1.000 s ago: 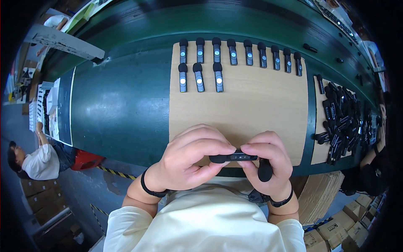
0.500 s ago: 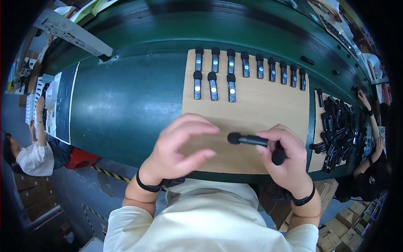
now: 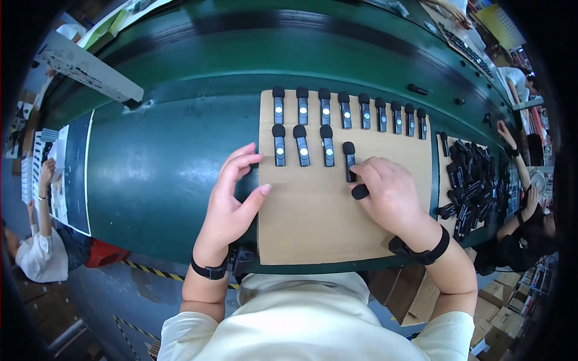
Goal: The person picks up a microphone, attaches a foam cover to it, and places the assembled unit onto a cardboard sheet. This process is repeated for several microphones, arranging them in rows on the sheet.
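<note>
Seen from above, a person stands at a dark green conveyor belt (image 3: 162,156) with a flat cardboard sheet (image 3: 313,222) on it. The right hand (image 3: 391,195) rests on the sheet, fingertips touching a small black clip microphone (image 3: 349,159) at the end of a short row, with a second foam-tipped piece (image 3: 360,191) tucked under the fingers. The left hand (image 3: 232,201) lies open at the sheet's left edge. A longer row of microphones (image 3: 346,111) lines the far edge. A heap of black microphones (image 3: 469,183) sits to the right.
</note>
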Motion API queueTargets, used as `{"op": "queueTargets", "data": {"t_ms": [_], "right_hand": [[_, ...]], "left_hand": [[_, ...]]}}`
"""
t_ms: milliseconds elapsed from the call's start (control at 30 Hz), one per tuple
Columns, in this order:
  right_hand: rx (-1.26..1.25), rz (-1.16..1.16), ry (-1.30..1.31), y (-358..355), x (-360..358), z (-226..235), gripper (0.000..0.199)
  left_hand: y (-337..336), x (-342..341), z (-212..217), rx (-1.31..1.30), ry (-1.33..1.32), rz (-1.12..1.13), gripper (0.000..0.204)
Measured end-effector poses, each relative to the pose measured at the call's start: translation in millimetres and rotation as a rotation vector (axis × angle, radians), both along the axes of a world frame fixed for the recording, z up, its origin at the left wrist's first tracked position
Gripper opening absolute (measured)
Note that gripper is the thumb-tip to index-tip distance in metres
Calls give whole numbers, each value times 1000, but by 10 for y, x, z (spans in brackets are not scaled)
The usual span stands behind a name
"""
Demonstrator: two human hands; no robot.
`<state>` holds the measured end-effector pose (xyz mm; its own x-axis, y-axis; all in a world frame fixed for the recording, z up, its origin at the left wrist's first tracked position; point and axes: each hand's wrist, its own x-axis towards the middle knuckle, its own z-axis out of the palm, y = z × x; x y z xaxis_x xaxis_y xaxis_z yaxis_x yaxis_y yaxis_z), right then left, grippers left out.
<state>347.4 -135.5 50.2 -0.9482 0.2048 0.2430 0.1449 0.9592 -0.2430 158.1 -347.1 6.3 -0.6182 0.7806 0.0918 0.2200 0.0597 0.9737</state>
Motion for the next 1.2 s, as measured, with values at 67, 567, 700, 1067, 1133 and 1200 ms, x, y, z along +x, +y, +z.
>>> {"op": "queueTargets", "data": {"t_ms": [67, 567, 700, 1067, 1133, 1200], "right_hand": [[6, -10, -8, -7, -8, -7, 24], [-397, -123, -93, -208, 21, 257, 43], [-526, -1, -92, -453, -37, 416, 51], [-932, 106, 186, -480, 298, 377, 41], [-933, 88, 222, -522, 336, 348, 38], [-930, 42, 288, -565, 347, 342, 31]], "left_hand": [[4, -8, -27, 7, -21, -35, 45], [-28, 170, 387, -20, 331, -124, 44], [84, 358, 626, 22, 337, -306, 44], [84, 492, 659, 200, 335, -240, 31], [102, 513, 683, 214, 324, -262, 30], [124, 530, 694, 218, 320, -277, 30]]}}
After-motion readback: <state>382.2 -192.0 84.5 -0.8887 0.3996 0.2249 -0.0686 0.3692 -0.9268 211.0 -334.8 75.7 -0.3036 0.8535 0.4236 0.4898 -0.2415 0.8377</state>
